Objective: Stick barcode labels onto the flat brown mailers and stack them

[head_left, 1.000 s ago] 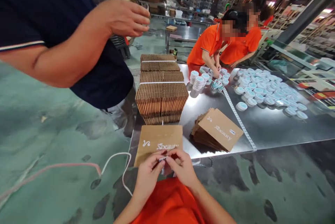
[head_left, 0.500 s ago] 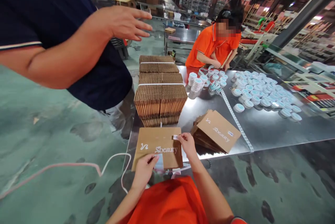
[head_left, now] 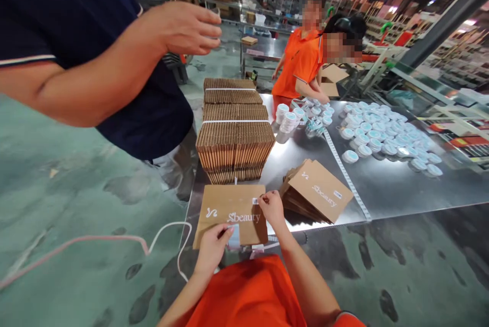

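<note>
A flat brown cardboard box (head_left: 217, 222) with white "Sbeauty" print lies before me at the table's front edge. At its upper right is a small white barcode label (head_left: 254, 201). My right hand (head_left: 272, 209) pinches at this label's right edge, where the fingertips cover part of it. My left hand (head_left: 212, 246) is closed, thumb against fingers, on a pale blue label sheet (head_left: 234, 236) over the box's lower edge. To the right, a fanned pile of similar flat boxes (head_left: 320, 189) has a barcode label on its top one.
Strapped bundles of flat cardboard (head_left: 235, 136) stand behind the box. Many round, light-blue-lidded containers (head_left: 376, 131) cover the metal table (head_left: 397, 187) further right. A person in dark blue (head_left: 153, 87) stands at left, an arm reaching across. Two people in orange (head_left: 301, 67) are behind the table.
The label now lies flat on the box, with my right fingertips at its edge. The co-worker's hand at left has drawn its fingers together. Behind the table, the two people in orange have moved apart.
</note>
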A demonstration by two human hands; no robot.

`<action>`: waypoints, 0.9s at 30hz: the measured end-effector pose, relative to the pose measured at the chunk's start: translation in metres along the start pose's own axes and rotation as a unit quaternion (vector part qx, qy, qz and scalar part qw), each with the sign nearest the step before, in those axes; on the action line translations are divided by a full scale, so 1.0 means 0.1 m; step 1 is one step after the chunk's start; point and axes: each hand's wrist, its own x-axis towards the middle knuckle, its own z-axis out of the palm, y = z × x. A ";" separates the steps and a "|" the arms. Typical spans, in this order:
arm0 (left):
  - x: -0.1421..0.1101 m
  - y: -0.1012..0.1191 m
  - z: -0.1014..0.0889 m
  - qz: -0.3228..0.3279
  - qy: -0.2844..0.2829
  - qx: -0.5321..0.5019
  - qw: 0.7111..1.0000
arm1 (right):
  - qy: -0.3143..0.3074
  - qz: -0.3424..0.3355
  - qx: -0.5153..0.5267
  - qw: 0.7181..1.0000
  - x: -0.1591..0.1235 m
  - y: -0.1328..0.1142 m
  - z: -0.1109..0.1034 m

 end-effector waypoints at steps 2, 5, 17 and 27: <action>0.00 0.02 0.00 -0.001 0.000 0.003 1.000 | 0.013 -0.011 -0.022 1.000 -0.03 -0.02 0.01; -0.01 0.02 0.00 -0.007 -0.004 -0.003 1.000 | 0.023 -0.008 -0.056 0.998 -0.06 -0.03 0.02; -0.03 0.18 -0.05 0.010 -0.024 -0.020 0.999 | 0.014 0.021 0.096 0.995 -0.10 0.22 -0.12; 0.14 0.08 -0.29 0.052 0.121 0.094 0.987 | 0.062 -0.008 0.060 0.996 -0.59 0.06 -0.01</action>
